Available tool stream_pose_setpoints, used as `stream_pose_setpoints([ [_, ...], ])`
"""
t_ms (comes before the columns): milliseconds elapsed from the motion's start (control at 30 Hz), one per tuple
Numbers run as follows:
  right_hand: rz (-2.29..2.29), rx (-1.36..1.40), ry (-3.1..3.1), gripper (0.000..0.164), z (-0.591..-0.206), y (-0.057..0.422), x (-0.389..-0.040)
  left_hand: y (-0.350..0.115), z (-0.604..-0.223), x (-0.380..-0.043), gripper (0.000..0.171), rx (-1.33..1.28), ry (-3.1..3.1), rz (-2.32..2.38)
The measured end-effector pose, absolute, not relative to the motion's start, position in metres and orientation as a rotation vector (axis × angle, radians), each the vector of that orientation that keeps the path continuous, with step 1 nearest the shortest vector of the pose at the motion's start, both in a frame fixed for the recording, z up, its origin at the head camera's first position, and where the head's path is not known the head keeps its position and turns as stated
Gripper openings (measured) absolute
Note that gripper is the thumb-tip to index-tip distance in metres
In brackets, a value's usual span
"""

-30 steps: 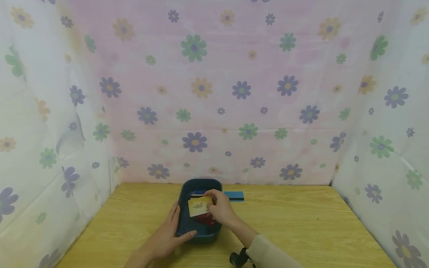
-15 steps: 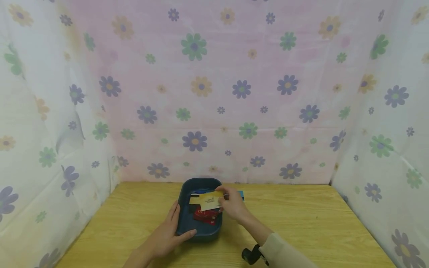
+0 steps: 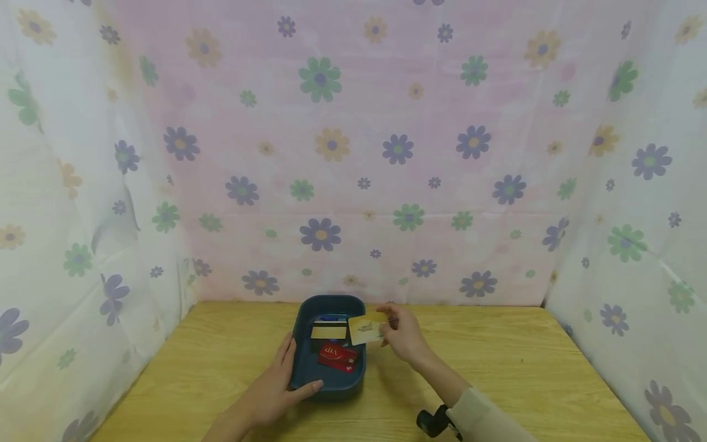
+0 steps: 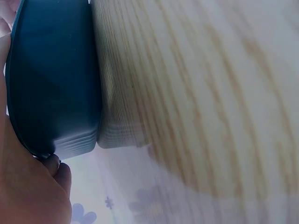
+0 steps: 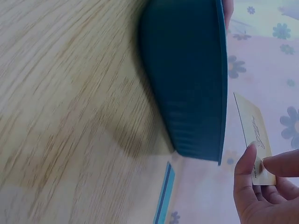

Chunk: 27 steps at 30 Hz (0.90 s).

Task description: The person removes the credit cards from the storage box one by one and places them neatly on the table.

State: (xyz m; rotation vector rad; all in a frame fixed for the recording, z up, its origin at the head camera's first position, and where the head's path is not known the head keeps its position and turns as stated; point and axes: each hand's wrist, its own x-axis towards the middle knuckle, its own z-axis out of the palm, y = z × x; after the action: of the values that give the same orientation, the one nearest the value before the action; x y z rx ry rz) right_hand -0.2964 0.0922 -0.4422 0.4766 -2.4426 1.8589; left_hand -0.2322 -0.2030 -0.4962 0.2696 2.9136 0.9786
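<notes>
My right hand (image 3: 407, 337) pinches a yellow and pale card (image 3: 364, 330) between thumb and fingers, held up just over the right rim of a dark blue plastic bin (image 3: 316, 370). In the right wrist view, script shows on that card (image 5: 256, 140), which stands apart from the bin wall. My left hand (image 3: 270, 390) holds the bin's near left corner, fingers along the outer left side and thumb over the near rim. Inside lie a red VIP card (image 3: 337, 357) and a gold card with a black stripe (image 3: 328, 332). Something blue lies partly hidden behind them.
On the wooden table (image 3: 497, 362), a light-blue card with a dark stripe (image 5: 164, 193) lies beyond the bin's right side; the right hand hides it in the head view. A black device (image 3: 433, 422) sits at the right wrist. Flowered cloth (image 3: 353, 184) encloses the table.
My right hand has lifted the yellow card off the others and moved it right, to the bin's rim. The red and gold cards are now uncovered. My left hand stays put.
</notes>
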Motion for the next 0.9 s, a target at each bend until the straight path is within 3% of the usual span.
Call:
stream_pose_setpoints([
  [900, 1.764, 0.324, -2.489, 0.037, -0.458, 0.147, -0.305, -0.203, -0.496, -0.232, 0.119, 0.267, 2.904, 0.992],
])
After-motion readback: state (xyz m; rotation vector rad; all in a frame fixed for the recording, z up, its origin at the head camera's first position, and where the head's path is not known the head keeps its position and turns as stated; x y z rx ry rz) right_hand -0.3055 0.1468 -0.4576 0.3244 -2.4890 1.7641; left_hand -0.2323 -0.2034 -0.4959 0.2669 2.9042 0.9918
